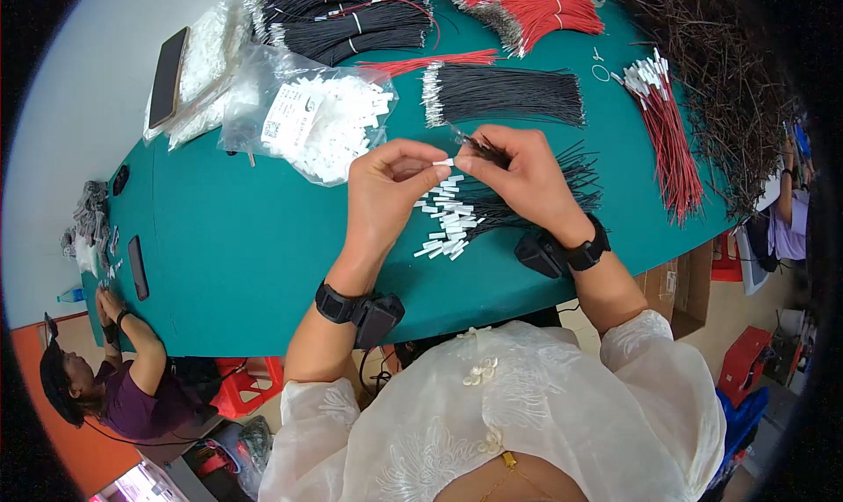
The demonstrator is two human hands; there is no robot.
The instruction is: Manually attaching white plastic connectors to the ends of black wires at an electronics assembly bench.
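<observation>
Thumb and fingertips of my left hand (383,186) pinch a small white plastic connector (445,161). My right hand (530,179) is closed round a few thin black wires (488,150), its thumb and fingertip meeting the connector's right side. Whether a wire end sits inside the connector cannot be made out. Below both hands lies a loose pile of black wires tipped with white connectors (450,225), the white ends toward the left. Just beyond the hands, a flat bundle of black wires (509,94) shows bare silvery terminals at its left end.
On the green table (237,247), an open clear bag of white connectors (329,129) lies left. Red wires with white connectors (667,142) are at right, beside a dark wire heap (716,72). Black bundles (351,19) and red bundles (536,10) fill the back. A co-worker (123,370) sits left.
</observation>
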